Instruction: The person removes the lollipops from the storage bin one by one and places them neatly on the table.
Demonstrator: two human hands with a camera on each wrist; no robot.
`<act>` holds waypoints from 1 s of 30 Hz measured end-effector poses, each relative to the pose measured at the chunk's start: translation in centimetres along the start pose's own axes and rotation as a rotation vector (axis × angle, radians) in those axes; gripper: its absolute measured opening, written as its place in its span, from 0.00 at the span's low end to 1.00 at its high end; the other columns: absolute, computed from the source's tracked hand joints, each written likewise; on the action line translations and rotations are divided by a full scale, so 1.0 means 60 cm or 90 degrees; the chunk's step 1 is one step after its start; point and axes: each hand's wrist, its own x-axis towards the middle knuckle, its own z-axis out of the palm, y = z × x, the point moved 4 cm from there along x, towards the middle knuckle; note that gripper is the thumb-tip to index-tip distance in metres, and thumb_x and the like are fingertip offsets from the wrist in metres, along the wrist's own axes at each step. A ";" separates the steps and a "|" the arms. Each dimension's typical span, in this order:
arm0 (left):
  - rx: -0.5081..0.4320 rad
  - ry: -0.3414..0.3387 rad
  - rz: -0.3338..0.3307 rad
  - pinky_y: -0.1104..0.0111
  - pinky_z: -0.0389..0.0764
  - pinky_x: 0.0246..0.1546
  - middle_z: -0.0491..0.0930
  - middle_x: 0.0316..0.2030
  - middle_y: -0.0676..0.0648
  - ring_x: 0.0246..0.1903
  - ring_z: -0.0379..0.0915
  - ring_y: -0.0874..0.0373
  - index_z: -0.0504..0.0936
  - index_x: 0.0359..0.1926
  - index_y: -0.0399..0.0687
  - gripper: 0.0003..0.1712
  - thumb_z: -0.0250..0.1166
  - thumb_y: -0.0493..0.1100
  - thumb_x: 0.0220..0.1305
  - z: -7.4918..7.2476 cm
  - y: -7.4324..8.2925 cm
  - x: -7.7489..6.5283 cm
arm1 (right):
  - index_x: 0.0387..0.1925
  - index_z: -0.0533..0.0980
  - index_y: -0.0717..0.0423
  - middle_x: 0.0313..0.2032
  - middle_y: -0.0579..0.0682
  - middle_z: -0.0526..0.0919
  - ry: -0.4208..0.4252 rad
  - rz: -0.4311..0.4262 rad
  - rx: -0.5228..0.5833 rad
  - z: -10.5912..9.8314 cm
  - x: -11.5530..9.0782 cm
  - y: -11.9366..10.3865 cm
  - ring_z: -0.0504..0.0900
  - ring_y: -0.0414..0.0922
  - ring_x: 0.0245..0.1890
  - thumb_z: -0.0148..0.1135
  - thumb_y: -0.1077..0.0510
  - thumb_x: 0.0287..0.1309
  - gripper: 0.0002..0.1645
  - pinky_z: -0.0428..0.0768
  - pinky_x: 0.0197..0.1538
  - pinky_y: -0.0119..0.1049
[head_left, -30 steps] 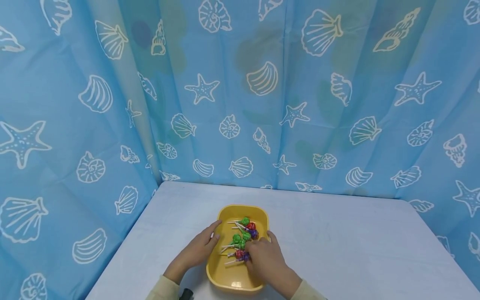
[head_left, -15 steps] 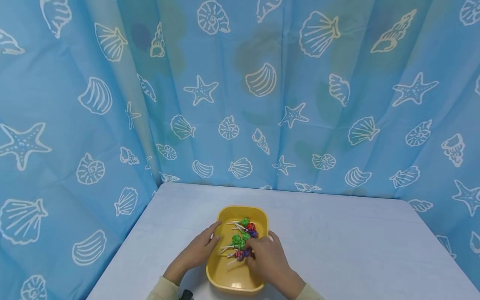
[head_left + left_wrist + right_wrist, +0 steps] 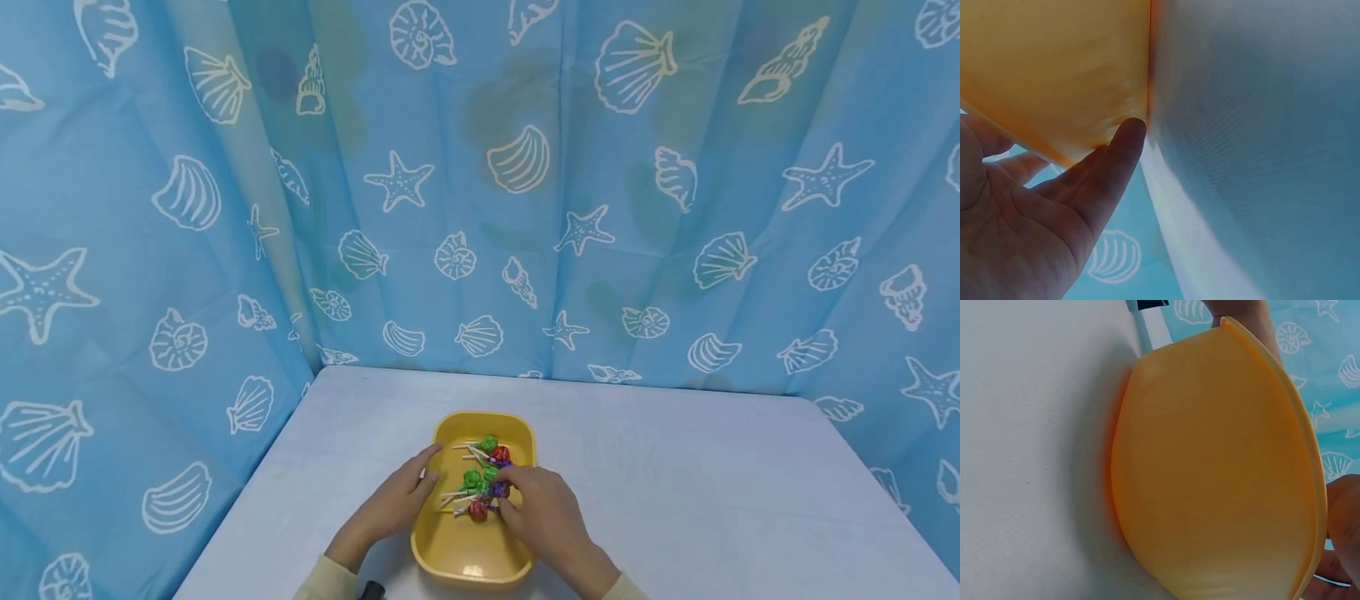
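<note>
A yellow rectangular tray (image 3: 472, 554) holds several wrapped lollipops. In the head view, my right hand (image 3: 551, 512) reaches over the tray's right rim and pinches a purple lollipop (image 3: 498, 490) between thumb and forefinger. Just left of it lie green lollipops (image 3: 471, 478), with a red lollipop (image 3: 477, 511) nearer me. At the far end are another green lollipop (image 3: 488, 443) and a red one (image 3: 501, 453). My left hand (image 3: 393, 500) rests against the tray's left side, its fingers extended along the wall in the left wrist view. In the right wrist view, the tray wall hides the lollipops.
The tray stands on a white-covered table (image 3: 675, 483). Blue curtains (image 3: 480, 208) with white shell and starfish prints hang behind and at both sides. A small black object (image 3: 372, 590) shows at the bottom edge, beside my left sleeve (image 3: 327, 579).
My right hand has shifted the purple lollipop up and away from the red one, toward the green ones. My left hand stays at the tray's side.
</note>
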 end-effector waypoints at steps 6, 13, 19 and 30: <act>0.002 0.008 -0.020 0.40 0.57 0.71 0.61 0.73 0.33 0.72 0.55 0.35 0.60 0.77 0.40 0.28 0.46 0.42 0.81 0.004 -0.005 0.002 | 0.42 0.83 0.48 0.36 0.40 0.85 0.021 0.032 0.055 -0.002 -0.003 0.013 0.82 0.39 0.34 0.76 0.59 0.51 0.15 0.84 0.39 0.35; 0.006 0.027 -0.029 0.41 0.57 0.71 0.61 0.73 0.34 0.73 0.56 0.37 0.59 0.77 0.41 0.28 0.44 0.40 0.81 0.007 -0.009 0.004 | 0.46 0.83 0.51 0.38 0.40 0.83 0.010 0.084 0.116 -0.006 -0.006 0.023 0.81 0.40 0.36 0.74 0.60 0.54 0.16 0.83 0.37 0.31; -0.006 0.033 -0.029 0.41 0.57 0.71 0.61 0.73 0.34 0.73 0.55 0.36 0.60 0.76 0.39 0.28 0.44 0.38 0.80 0.006 -0.011 0.005 | 0.45 0.83 0.51 0.37 0.38 0.82 0.049 0.089 0.187 -0.013 -0.008 0.028 0.80 0.37 0.36 0.74 0.63 0.52 0.16 0.86 0.41 0.40; -0.030 0.033 -0.033 0.40 0.60 0.70 0.66 0.70 0.33 0.71 0.59 0.36 0.60 0.76 0.40 0.28 0.44 0.38 0.80 0.006 -0.019 0.007 | 0.45 0.83 0.50 0.40 0.41 0.83 0.081 0.140 0.307 -0.018 -0.012 0.045 0.82 0.37 0.39 0.75 0.65 0.54 0.17 0.86 0.49 0.46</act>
